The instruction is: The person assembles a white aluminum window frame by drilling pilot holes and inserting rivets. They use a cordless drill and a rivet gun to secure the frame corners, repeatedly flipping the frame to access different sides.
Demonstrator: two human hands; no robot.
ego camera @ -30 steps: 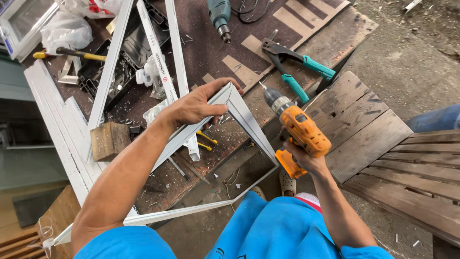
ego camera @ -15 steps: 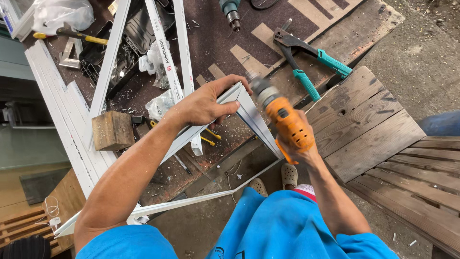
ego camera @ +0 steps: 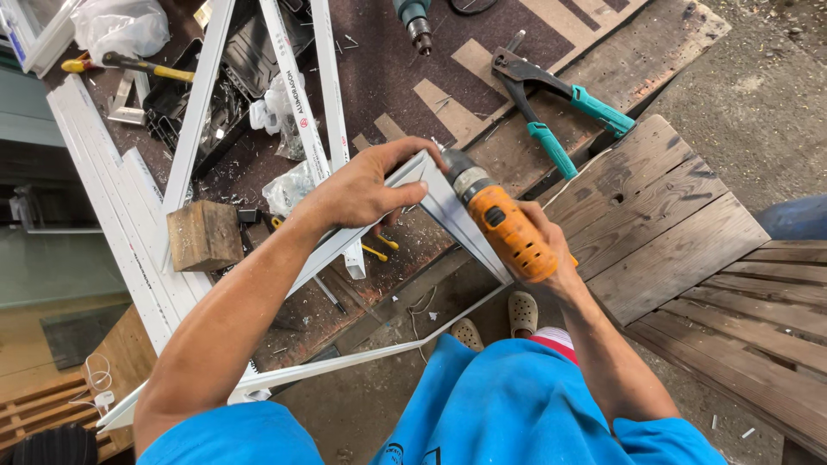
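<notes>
Since the earlier frame, the orange drill (ego camera: 504, 226) had been brought up from beside the wooden pallet (ego camera: 663, 215) until its chuck was set against the mitred corner of the white frame (ego camera: 431, 176); the left hand (ego camera: 366, 191) had been shifted slightly along that corner. The drill was gripped in the right hand (ego camera: 551, 258), its fingers clamped round the handle; the fingers of the left hand were closed over the corner, thumb beneath, so that the joint was pinned. The frame was held at the near edge of the brown tabletop (ego camera: 388, 77), above the blue-clad lap; teal-handled pliers (ego camera: 551, 108) and a wooden block (ego camera: 204, 234) lay apart on it. Fastening of the corner was judged to be in hand; next, a straight bit and firm bracing would be called for.
</notes>
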